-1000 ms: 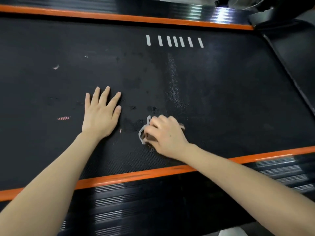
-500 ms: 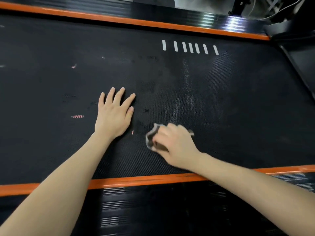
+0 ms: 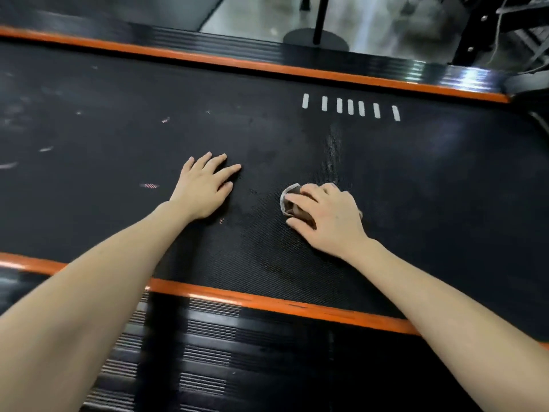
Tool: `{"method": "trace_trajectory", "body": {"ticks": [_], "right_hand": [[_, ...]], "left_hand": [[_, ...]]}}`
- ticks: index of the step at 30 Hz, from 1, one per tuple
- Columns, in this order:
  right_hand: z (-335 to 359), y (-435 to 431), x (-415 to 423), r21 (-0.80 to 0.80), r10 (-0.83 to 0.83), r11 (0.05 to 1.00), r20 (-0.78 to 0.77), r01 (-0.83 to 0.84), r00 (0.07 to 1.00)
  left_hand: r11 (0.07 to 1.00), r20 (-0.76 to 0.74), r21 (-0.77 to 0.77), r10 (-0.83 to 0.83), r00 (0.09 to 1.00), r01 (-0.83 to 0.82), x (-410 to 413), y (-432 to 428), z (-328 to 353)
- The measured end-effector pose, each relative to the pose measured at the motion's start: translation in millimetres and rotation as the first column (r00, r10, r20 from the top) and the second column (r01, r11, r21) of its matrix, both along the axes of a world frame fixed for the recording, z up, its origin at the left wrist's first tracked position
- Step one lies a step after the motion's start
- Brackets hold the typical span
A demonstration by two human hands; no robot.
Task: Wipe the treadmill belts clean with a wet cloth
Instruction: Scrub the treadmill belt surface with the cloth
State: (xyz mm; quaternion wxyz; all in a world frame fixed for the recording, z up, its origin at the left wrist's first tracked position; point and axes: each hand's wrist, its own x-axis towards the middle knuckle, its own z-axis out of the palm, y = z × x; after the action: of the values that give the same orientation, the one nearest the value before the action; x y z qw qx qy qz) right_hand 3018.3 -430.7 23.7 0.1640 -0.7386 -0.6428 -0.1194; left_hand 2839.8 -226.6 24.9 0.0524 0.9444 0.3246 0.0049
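nearest lies 1 black ribbed side rail, edged by 1 orange strip. past that the treadmill belt runs across the view, black and finely textured, and 2 bare hands rest on it. the left hand lies flat with its fingers straight and a little spread, holding nothing. to its right and apart from it, the right hand has its fingers and thumb curled over 1 small wet cloth, bunching it against the belt so that only a pale grey edge shows at the fingertips. the cloth looks light, soft and limp, so it would crumple rather than keep a shape. being damp, it probably drags on the textured surface instead of gliding. it is best taken as a wad under the palm, fingers hooked over the front edge, with the pressure straight down. the belt itself is broad and grippy and may creep under a hard push, which the flat left hand could steady. only 1 belt is in view. farther out are pale smudges at the left, too blurred to count, and 7 white dashes in a row. beyond them run a second orange strip and 1 round stand base on the floor.
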Motion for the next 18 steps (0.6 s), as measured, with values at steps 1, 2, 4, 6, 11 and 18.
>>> {"method": "trace_trajectory", "body": {"ticks": [1,2,4,6,11,18], "right_hand": [[0,-1,2,0.002,0.045,0.999,0.02,-0.045,0.999],[-1,-1,4,0.007,0.088,0.996,0.041,-0.089,0.995],[-3,-3,8,0.028,0.149,0.988,0.067,-0.151,0.987],[-4,-4,12,0.043,0.15,0.987,0.061,-0.153,0.987],[-9,-14,22,0.085,0.083,0.993,0.028,-0.085,0.996],[-5,-12,-8,0.015,-0.418,0.908,0.04,0.418,0.908]], "left_hand": [[1.0,-0.031,-0.005,0.027,0.999,-0.027,3,-3,2],[0.998,-0.063,-0.031,0.054,0.997,-0.056,6,-5,5],[0.987,-0.125,-0.111,0.103,0.987,-0.117,9,-10,7],[0.98,-0.16,-0.136,0.123,0.979,-0.145,12,-12,8],[0.985,-0.156,-0.113,0.112,0.981,-0.131,13,-12,5],[0.998,-0.195,0.051,-0.029,0.98,0.039,9,11,20]]}}
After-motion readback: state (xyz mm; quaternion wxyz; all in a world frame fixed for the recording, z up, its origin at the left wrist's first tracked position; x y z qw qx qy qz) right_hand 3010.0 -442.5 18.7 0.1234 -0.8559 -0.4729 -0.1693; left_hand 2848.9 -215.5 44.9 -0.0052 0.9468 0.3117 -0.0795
